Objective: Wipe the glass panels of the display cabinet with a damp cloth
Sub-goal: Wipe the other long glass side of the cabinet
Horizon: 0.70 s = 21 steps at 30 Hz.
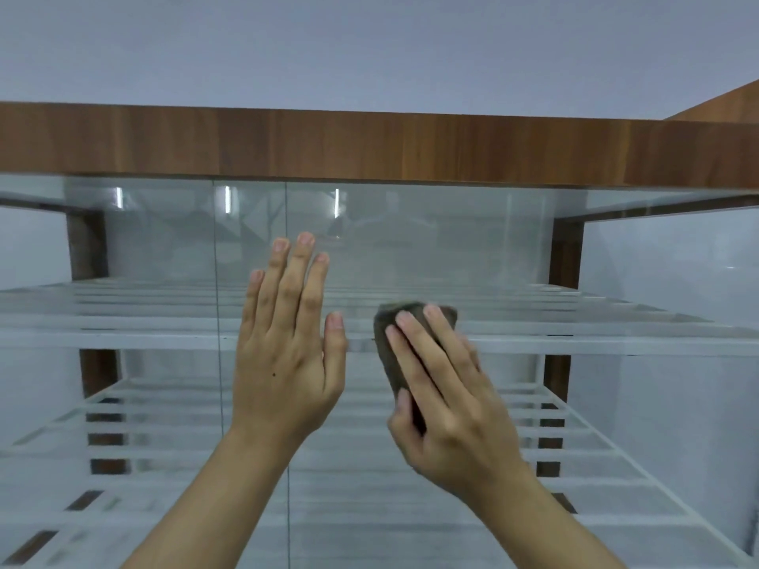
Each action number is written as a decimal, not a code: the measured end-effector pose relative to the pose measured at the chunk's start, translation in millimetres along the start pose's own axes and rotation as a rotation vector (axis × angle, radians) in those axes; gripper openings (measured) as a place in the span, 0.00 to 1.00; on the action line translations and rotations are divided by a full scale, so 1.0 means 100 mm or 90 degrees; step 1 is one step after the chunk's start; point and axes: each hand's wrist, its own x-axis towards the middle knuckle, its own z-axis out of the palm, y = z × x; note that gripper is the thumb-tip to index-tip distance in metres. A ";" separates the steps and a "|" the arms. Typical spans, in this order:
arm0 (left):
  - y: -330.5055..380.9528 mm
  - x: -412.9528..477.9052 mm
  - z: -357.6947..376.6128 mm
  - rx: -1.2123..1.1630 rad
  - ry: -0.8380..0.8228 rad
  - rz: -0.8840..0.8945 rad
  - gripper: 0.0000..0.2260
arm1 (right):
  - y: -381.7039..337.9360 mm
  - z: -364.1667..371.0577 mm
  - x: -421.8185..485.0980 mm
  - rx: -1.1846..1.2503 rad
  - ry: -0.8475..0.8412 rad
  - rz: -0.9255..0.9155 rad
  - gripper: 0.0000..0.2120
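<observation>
The display cabinet's front glass panel [472, 248] fills the middle of the head view, under a brown wooden top [369, 141]. My right hand [447, 388] presses a bunched grey-brown cloth [394, 330] flat against the glass, fingers spread over it, at the height of the upper shelf. My left hand [287, 347] lies flat on the glass just left of it, fingers straight and together, holding nothing. A vertical seam between overlapping panes [217, 281] runs down just left of my left hand.
Behind the glass are white slatted shelves [575, 338], one at hand height and another lower. Dark wooden posts [564, 256] stand at the back corners. A plain grey wall [369, 47] rises above the cabinet. Reflections of lights show in the upper glass.
</observation>
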 end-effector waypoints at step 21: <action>0.58 0.14 0.00 0.004 0.019 -0.146 0.23 | 0.59 -0.29 0.54 0.040 0.115 0.212 0.25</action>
